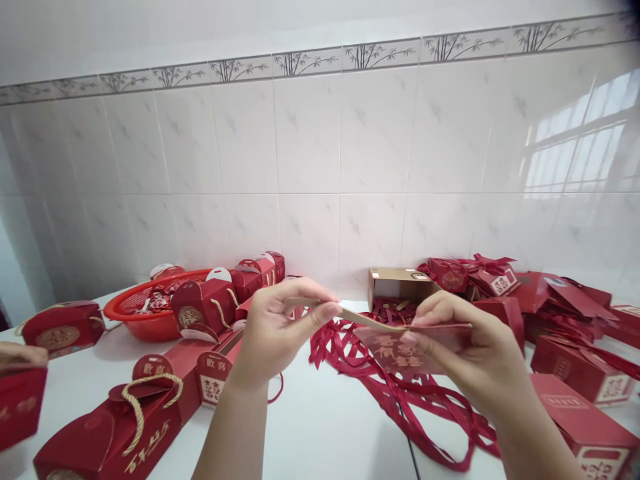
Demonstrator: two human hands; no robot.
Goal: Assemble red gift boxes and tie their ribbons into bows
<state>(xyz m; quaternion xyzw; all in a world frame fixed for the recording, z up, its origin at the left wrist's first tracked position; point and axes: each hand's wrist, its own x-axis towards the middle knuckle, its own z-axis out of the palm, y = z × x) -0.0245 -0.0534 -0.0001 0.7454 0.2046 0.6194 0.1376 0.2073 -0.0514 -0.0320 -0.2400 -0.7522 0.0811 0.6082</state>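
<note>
The left hand pinches one end of a folded red card between thumb and fingers, and the right hand grips the same piece farther along, so that it hangs just above the ribbon tangle. The card looks flat, its pale edge turned toward the viewer (gold lettering shows on the face below), so I judge it not yet shaped into a box. Left of the ribbon tangle, a rope-handled box lies already formed, with others of its kind behind it, near a red basket of small, mixed pieces. Behind the ribbon tangle stands an open cardboard carton with dark red material inside. To its right, ribbon-topped boxes are heaped, and a red box sits nearer; how complete these are, I cannot tell. Well left of the ribbon tangle, another person's hand touches a dark red box.
</note>
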